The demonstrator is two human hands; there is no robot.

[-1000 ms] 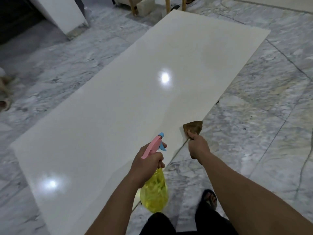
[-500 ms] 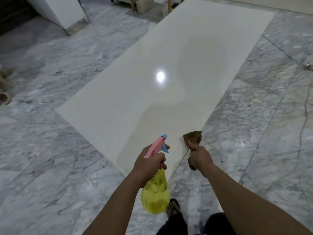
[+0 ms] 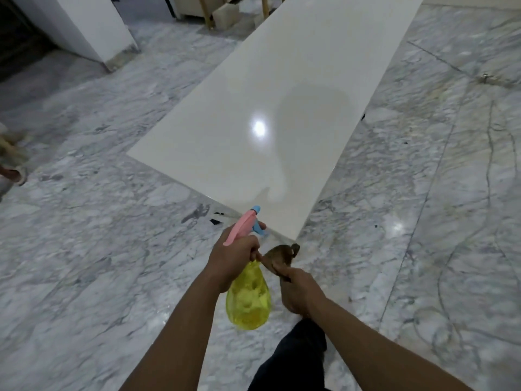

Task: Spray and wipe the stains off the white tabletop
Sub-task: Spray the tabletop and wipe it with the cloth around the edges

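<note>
Tabletop (image 3: 253,114), white, no stains or spray visible; beyond its near corner, left hand (image 3: 234,256) grips spray bottle (image 3: 248,300), right hand (image 3: 300,292) clutches brown cloth (image 3: 277,255); wiping apparently pending.

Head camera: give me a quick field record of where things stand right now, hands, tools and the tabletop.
left hand: gripping the spray bottle, a finger on the blue trigger
spray bottle: yellow body, pink head, nozzle towards the near corner of the tabletop
right hand: clutching the brown cloth, close beside the left hand
brown cloth: just off the tabletop's near corner
white tabletop: glossy, one light glare; no clear stains visible
floor: grey marble, small dark specks near the corner
</note>
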